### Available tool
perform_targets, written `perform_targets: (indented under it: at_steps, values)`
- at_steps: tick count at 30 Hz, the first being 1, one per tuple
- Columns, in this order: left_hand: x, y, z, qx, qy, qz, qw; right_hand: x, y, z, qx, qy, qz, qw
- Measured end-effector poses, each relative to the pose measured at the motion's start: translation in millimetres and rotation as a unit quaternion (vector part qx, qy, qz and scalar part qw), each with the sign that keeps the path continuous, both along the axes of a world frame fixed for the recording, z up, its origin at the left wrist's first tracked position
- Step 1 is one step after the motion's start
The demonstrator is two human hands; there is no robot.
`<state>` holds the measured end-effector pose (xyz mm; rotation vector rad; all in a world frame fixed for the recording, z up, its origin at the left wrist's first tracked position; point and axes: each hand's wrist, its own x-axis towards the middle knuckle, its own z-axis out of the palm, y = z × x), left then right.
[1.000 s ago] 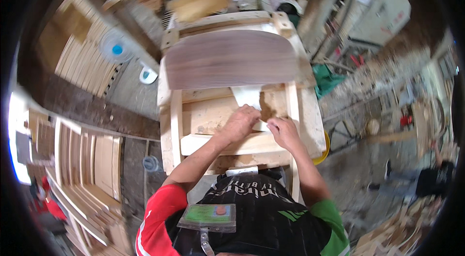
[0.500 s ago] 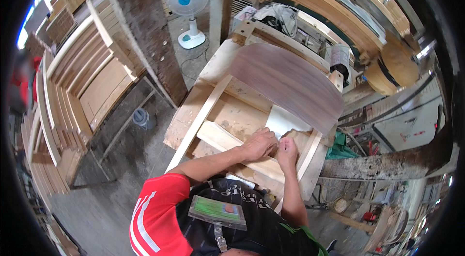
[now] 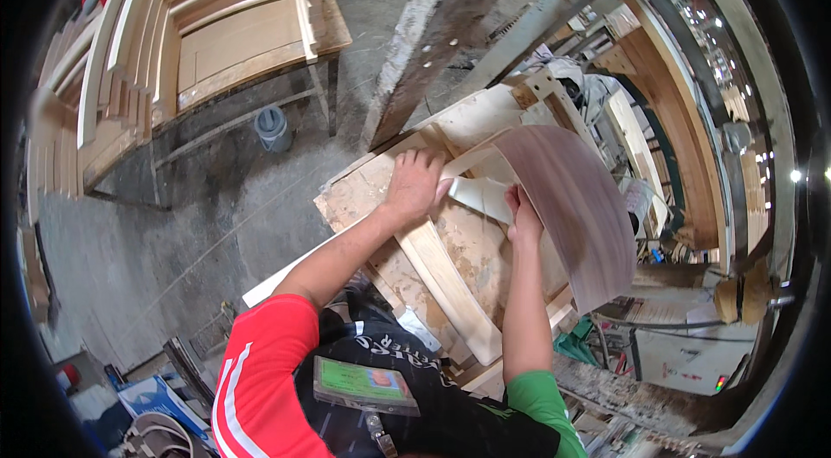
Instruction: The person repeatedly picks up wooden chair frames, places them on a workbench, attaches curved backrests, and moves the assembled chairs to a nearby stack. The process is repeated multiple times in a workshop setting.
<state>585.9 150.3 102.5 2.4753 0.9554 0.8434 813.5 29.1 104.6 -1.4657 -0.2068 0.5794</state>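
Note:
My left hand (image 3: 416,183) is wrapped over the pale side rail (image 3: 303,261) of a wooden frame, its thumb on the inner side. My right hand (image 3: 524,217), fingers curled, is at the near edge of a dark brown, curved-edged wood panel (image 3: 576,207) on the frame's far right part. What that hand grips is hidden. A white sheet-like piece (image 3: 483,198) lies between my hands. A pale crossbar (image 3: 450,287) spans the frame nearer to me. Beneath the frame is a stained wooden worktop (image 3: 472,241).
On the left, several pale curved wooden frames (image 3: 164,34) are stacked on a table. A grey bucket (image 3: 273,128) stands on the floor. A worn beam (image 3: 430,34) rises beyond the worktop. A grey-white cabinet (image 3: 688,361) and a green cloth (image 3: 576,344) are to the right.
My hands, close together before, are now apart: the left has moved to the side rail, the right to the panel's edge. The view has swung left, and the fan is out of sight.

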Motion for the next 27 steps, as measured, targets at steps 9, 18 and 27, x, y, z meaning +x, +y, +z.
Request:
perform_targets:
  at_steps: [9,18,27]
  values:
    - [-3,8,-8,-0.122,0.068,-0.034,0.99,2,84,-34,-0.071,-0.074,0.088,0.991]
    - [2,10,-18,-0.135,0.037,-0.042,0.989,16,90,-44,-0.152,-0.121,0.083,0.977]
    - [3,10,-11,-0.135,0.022,-0.042,0.99,89,86,-95,-0.171,-0.445,0.015,0.879]
